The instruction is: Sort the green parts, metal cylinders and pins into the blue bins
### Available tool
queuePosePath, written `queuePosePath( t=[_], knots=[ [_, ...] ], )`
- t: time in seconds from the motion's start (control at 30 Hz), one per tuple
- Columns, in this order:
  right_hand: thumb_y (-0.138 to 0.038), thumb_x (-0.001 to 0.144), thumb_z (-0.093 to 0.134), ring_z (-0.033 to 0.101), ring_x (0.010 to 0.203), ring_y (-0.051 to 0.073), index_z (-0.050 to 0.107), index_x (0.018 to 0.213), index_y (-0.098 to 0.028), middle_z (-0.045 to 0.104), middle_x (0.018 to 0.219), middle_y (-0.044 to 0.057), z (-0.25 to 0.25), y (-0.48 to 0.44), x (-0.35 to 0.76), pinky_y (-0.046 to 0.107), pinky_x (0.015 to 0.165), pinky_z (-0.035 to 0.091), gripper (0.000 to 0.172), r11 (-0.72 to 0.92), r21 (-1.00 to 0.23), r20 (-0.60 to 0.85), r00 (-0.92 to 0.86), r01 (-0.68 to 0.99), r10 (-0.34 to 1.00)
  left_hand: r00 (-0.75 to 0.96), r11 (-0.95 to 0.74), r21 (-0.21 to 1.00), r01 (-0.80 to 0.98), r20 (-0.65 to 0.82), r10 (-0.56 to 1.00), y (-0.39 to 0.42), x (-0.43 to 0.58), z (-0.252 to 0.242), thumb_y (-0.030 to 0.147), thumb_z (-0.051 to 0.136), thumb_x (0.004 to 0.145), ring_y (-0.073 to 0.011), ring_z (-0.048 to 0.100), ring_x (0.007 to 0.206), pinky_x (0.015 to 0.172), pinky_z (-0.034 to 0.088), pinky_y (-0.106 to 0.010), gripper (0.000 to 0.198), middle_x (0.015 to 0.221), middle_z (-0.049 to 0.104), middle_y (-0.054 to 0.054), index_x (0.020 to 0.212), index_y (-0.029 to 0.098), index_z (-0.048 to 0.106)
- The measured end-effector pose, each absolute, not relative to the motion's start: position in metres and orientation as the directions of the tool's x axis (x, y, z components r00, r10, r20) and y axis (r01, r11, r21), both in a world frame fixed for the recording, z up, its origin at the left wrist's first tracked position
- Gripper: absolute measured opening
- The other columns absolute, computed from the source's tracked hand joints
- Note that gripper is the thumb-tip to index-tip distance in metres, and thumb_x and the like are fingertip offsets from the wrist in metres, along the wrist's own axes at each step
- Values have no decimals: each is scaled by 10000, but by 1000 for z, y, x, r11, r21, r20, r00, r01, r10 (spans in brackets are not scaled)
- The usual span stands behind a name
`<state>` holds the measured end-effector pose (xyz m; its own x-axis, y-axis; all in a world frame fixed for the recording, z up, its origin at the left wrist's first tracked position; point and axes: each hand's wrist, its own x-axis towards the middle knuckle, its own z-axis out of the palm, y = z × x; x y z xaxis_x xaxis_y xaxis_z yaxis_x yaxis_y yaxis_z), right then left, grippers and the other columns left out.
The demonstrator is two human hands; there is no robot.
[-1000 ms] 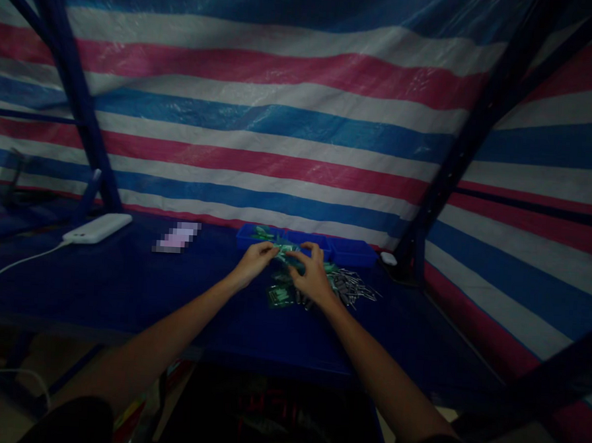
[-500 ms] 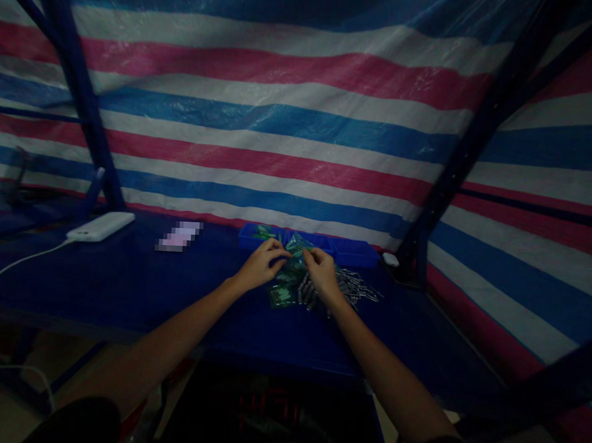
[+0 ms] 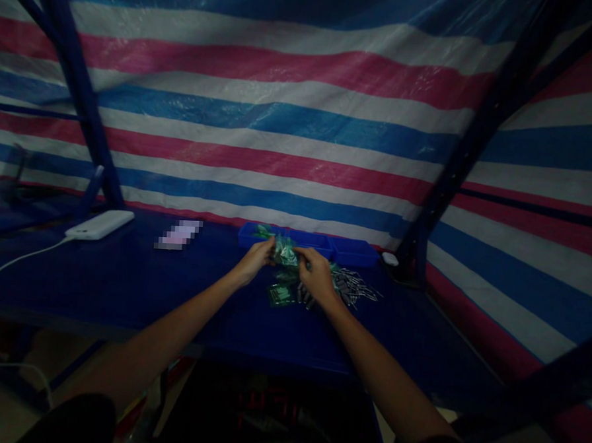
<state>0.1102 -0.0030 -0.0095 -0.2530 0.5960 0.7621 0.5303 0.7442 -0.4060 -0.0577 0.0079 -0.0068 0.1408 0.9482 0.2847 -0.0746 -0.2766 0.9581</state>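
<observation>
Between my two hands is a small greenish clear plastic bag point(image 3: 286, 253), held up above the table. My left hand point(image 3: 257, 259) pinches its left side, and my right hand point(image 3: 316, 272) grips its right edge with closed fingers. Below them lies a flat clear packet point(image 3: 281, 294) with pale green pieces inside. A pile of thin metal pieces with dark grips point(image 3: 355, 287) spreads beside and behind my right hand, which hides part of it. The dim light makes their exact kind hard to tell.
Blue trays point(image 3: 354, 251) stand in a row behind my hands; the left one holds green packets point(image 3: 262, 230). A white power bank point(image 3: 100, 225) with a cable and a blurred-out pink object point(image 3: 179, 234) lie left on the blue table point(image 3: 173, 288). A small white item point(image 3: 390, 259) sits right.
My left hand has moved slightly left and turned, closing on the bag. The bag is now stretched more level between both hands, and my right hand has shifted a little left.
</observation>
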Motion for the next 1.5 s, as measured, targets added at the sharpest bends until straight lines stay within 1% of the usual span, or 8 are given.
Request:
queuePosePath(
  t=[0.23, 0.4, 0.5, 0.7, 0.87, 1.1, 1.3, 1.5],
  knots=[
    [-264, 794, 459, 537, 786, 165, 667, 767, -165, 580, 804, 59, -6, -4, 107, 286, 741, 411, 232, 626, -576, 679, -119, 526, 724, 228, -658, 598, 458, 637, 737, 4, -57, -11, 315, 550, 796, -151, 536, 737, 677, 409, -261, 183, 780, 593, -28, 840, 161, 637],
    [-587, 784, 356, 487, 542, 129, 621, 608, -144, 531, 550, 8, -7, 2, 107, 252, 545, 356, 545, 299, -909, 289, -79, 290, 954, 312, -773, 308, 555, 784, 536, -4, -56, -9, 206, 528, 820, -162, 519, 844, 755, 416, -287, 162, 857, 562, -47, 912, 191, 661],
    [-520, 757, 425, 450, 486, 116, 587, 571, -152, 510, 492, -18, -13, 7, 108, 236, 497, 320, 443, 331, -910, 318, -94, 251, 944, 422, -787, 241, 568, 735, 530, -5, -55, -9, 177, 538, 807, -172, 500, 860, 778, 408, -305, 177, 871, 575, -45, 915, 216, 673],
    [-258, 792, 435, 536, 654, 152, 646, 754, -152, 614, 701, 35, -17, 7, 111, 260, 622, 387, 238, 576, -639, 628, -87, 510, 773, 390, -695, 498, 519, 586, 711, -2, -54, -8, 377, 601, 744, -196, 506, 889, 832, 380, -338, 270, 915, 595, -60, 923, 190, 677],
    [-154, 820, 428, 543, 747, 160, 650, 894, -175, 591, 775, 52, -10, -2, 113, 263, 693, 408, 235, 735, -355, 766, -271, 578, 583, 240, -210, 954, 212, 158, 958, 5, -57, -8, 617, 240, 819, -119, 472, 561, 501, 320, -234, 653, 699, 600, -60, 803, 138, 682],
    [-160, 813, 458, 515, 825, 173, 669, 917, -203, 546, 859, 64, -13, -3, 110, 286, 762, 417, 239, 751, -317, 759, -320, 579, 567, 123, -126, 992, 30, 122, 985, 11, -65, -9, 395, 563, 700, -73, 427, 488, 457, 269, -189, 290, 632, 553, -4, 788, 125, 620],
    [-461, 801, 464, 513, 783, 170, 654, 755, -165, 547, 772, 37, -11, 1, 109, 294, 748, 394, 354, 554, -730, 573, -83, 400, 815, 235, -686, 530, 499, 679, 696, 2, -60, -6, 195, 529, 766, -132, 521, 689, 641, 405, -251, 154, 760, 590, -26, 864, 163, 644],
    [-621, 761, 385, 481, 541, 127, 567, 598, -163, 519, 529, -12, -11, 6, 111, 241, 528, 328, 519, 311, -945, 295, -143, 98, 945, 363, -755, 239, 610, 763, 535, 2, -61, -13, 97, 479, 796, -151, 543, 823, 742, 440, -277, 260, 857, 584, -41, 962, 203, 649]
  ],
)
